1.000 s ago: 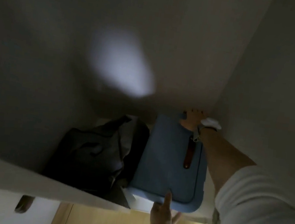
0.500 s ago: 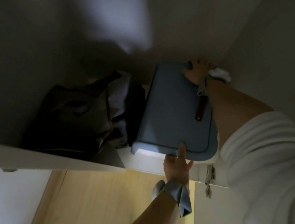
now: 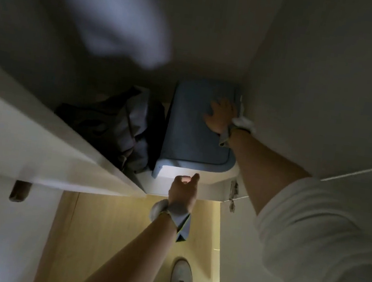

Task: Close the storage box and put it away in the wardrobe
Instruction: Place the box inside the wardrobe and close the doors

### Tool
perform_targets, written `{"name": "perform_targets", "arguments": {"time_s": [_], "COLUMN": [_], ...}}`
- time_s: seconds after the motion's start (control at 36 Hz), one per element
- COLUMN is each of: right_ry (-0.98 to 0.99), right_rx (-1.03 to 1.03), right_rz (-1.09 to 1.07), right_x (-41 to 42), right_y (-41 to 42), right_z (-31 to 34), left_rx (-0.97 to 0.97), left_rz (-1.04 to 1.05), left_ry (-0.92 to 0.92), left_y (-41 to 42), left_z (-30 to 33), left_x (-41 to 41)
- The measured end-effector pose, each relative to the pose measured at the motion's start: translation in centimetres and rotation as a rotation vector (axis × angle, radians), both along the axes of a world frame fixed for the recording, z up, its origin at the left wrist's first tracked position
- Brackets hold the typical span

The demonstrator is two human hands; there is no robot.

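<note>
The storage box, white with a closed blue lid [image 3: 191,129], sits on a high wardrobe shelf [image 3: 36,143], tight against the right wall. My right hand [image 3: 220,118] lies flat on the far right part of the lid, fingers spread, gripping nothing. My left hand [image 3: 183,189] is below the shelf edge, with curled fingers and the thumb up against the box's white front [image 3: 210,180]. The box's front edge stands about level with the shelf edge.
A dark bag [image 3: 119,129] fills the shelf left of the box, touching it. The wardrobe's side wall [image 3: 307,86] and a door hinge [image 3: 233,193] are on the right. A brown handle [image 3: 19,190] sticks out lower left. Below are a wooden floor and a white shoe [image 3: 181,281].
My right hand slid from the lid's far edge onto its top, over the brown strap. My left hand went from flat against the front rim to curled, and the box sits deeper in.
</note>
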State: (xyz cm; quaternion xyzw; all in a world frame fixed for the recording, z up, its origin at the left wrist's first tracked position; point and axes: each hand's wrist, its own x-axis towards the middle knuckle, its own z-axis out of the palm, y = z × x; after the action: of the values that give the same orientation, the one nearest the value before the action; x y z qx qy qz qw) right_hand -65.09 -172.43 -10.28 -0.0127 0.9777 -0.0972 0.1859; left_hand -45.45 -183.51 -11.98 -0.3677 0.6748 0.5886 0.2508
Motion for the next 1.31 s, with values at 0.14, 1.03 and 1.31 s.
{"name": "perform_targets", "arguments": {"time_s": [0.14, 1.03, 1.31], "right_ry": [-0.075, 1.092, 0.744], "right_rx": [-0.030, -0.419, -1.205], "right_rz": [-0.053, -0.898, -0.727], "right_x": [8.5, 66.9, 62.8], "right_y": [-3.2, 3.9, 9.0], "right_z": [10.2, 53.8, 59.5], "left_rx": [-0.339, -1.397, -1.364], "left_rz": [-0.292, -0.433, -0.542], "left_ry": [0.235, 1.420, 1.238], "left_y": [-4.1, -22.3, -26.5], "left_z": [10.7, 66.2, 67.6], "left_x": [4.7, 10.9, 7.8]}}
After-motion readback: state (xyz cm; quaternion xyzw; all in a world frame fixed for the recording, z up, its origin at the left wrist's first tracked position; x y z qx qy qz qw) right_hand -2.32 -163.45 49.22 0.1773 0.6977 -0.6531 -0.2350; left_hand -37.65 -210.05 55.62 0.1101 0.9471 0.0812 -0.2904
